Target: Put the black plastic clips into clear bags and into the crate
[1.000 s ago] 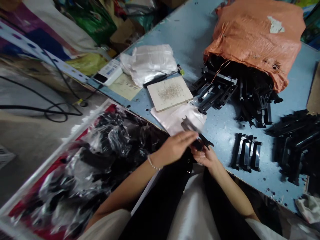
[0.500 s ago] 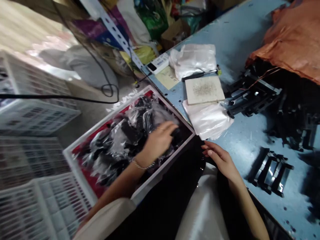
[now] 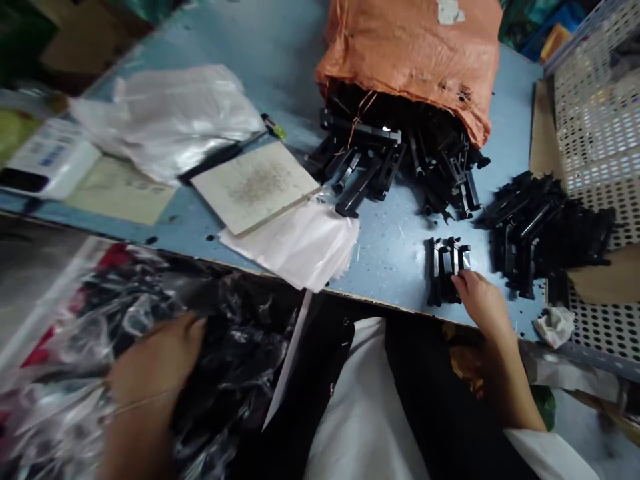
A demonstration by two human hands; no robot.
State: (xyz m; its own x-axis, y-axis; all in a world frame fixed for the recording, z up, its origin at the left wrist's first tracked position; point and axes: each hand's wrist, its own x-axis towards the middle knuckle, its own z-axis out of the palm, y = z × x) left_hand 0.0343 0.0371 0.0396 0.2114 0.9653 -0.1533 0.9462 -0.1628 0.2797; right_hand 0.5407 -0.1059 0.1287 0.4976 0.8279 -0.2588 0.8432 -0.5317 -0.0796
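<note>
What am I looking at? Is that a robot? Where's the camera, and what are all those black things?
No robot here, just a person with two bare hands. The camera is worn on their head, so you look down past their own arms.

The right hand touches a short row of black parts on a blue table. I can't tell how firmly it grips. The left hand is over a crate of dark things and clear plastic. It's blurry, so I can't see if it holds anything.

More black parts spill from an orange sack, and another pile lies on the right. A beige board rests partly on some white sheets.
</note>
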